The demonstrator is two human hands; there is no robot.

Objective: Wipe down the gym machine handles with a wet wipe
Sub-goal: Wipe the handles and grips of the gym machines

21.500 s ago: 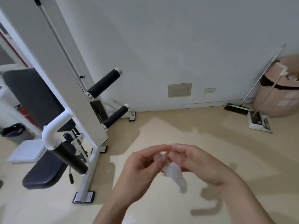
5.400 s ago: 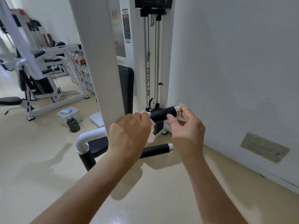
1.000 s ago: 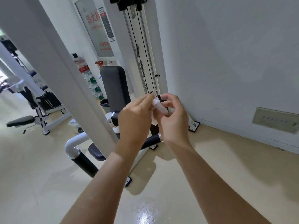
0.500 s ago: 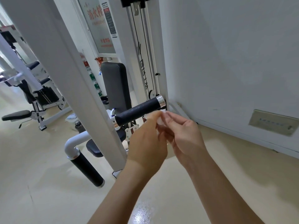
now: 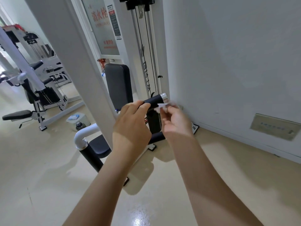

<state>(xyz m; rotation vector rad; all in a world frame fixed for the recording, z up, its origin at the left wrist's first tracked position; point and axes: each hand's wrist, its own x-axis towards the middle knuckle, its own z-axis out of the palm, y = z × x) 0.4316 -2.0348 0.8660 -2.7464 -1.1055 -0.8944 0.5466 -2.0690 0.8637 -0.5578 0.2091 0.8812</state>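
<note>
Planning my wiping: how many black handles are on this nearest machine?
3: upper handle held by the left hand, lower handle beneath, partly covered, third handle on the white bent tube. Others may be hidden.

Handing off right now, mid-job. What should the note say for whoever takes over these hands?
Left hand: grips the upper handle near its inner end.
Right hand: pinches the wet wipe just under that handle's chrome-capped outer end; contact is blurred.
Lower handle: below, partly hidden by the hands. Front handle: lower left, under the white elbow.
Done: wipe is at the upper handle.
Left: wipe its grip, then the other two; what is already clean doesn't show.
</note>
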